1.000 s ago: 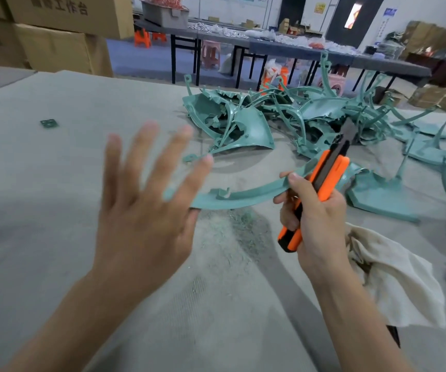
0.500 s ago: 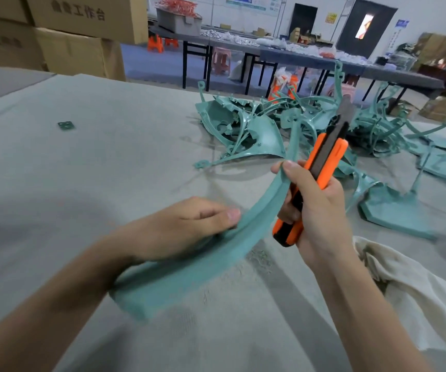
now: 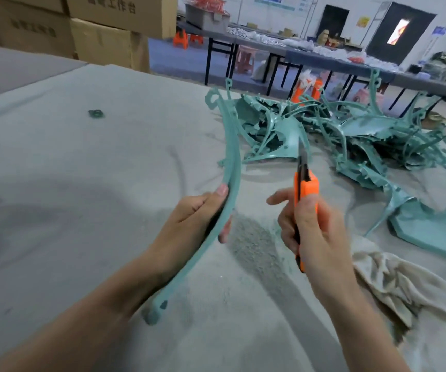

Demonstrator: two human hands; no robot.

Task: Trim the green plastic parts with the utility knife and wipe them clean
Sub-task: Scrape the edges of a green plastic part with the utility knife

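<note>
My left hand grips a long curved green plastic strip near its middle, thumb on the near edge. The strip arcs from a hooked end at the far top down past my left wrist. My right hand holds the orange utility knife upright, blade out and pointing away, a short gap to the right of the strip. A pile of green plastic parts lies behind on the grey table cover. A beige cloth lies crumpled under my right forearm.
Green shavings are scattered on the cover between my hands. A small green scrap lies far left. Cardboard boxes stack at the back left, and black-legged tables stand behind.
My left hand went from open in the air to gripping the strip. The strip swung from lying across to standing nearly upright. The knife has come off the strip.
</note>
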